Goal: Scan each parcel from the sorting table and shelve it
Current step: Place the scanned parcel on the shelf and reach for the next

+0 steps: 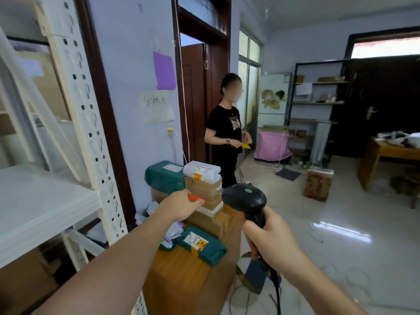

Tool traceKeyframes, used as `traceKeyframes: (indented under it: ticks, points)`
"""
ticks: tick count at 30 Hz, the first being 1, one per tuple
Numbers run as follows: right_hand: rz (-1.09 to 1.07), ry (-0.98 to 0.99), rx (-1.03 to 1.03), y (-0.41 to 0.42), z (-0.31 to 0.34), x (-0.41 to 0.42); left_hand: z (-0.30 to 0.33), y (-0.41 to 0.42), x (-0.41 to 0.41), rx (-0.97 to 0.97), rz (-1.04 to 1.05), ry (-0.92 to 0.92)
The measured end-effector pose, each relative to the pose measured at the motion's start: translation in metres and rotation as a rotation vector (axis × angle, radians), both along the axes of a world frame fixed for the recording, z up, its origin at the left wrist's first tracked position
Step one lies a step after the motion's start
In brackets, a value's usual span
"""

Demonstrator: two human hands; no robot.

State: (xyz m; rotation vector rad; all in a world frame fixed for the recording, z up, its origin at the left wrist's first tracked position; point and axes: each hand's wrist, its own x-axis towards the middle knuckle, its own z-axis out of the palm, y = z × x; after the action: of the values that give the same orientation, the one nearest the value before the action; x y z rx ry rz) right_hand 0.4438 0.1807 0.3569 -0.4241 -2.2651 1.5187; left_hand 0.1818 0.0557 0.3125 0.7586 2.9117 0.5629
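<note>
Right hand: the right hand (270,237), lower centre-right of the frame, has its fingers curled tight round the handle of a black barcode scanner (247,200).
Scanner direction: its handle runs up from the fist and its head leans toward the upper left, at the stacked parcels; a dark cable hangs from the base toward the bottom edge.
Left hand: the left hand (179,204), centre of the frame, reaches forward and pinches a small orange-red marker (193,197) between thumb and fingers, its tip pointing right, just in front of the parcel stack.
Sorting table: a wooden table (181,269) sits at lower centre, against the wall.
Parcels: a green bag parcel (202,244) lies flat on the near tabletop, its long axis running from upper left to lower right, label up. Behind it stands a pile of brown cardboard boxes (204,187) with a white bag parcel (201,170) on top and another green bag (164,175) to the left.
Shelf: a white metal shelf (45,201) fills the left side of the frame.
Background: a person in a black shirt (225,130) stands in the doorway at centre, holding something yellow.
</note>
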Motion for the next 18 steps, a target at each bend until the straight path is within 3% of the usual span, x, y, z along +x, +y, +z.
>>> traceKeyframes:
  ticks: [8,18]
  points:
    - [0.088,-0.045,0.047,0.069,-0.024,-0.088,-0.046,0.053,-0.065,0.001,0.085,-0.087]
    - [0.237,-0.185,0.083,0.099,-0.069,-0.218,-0.143,0.042,-0.173,-0.049,0.300,-0.274]
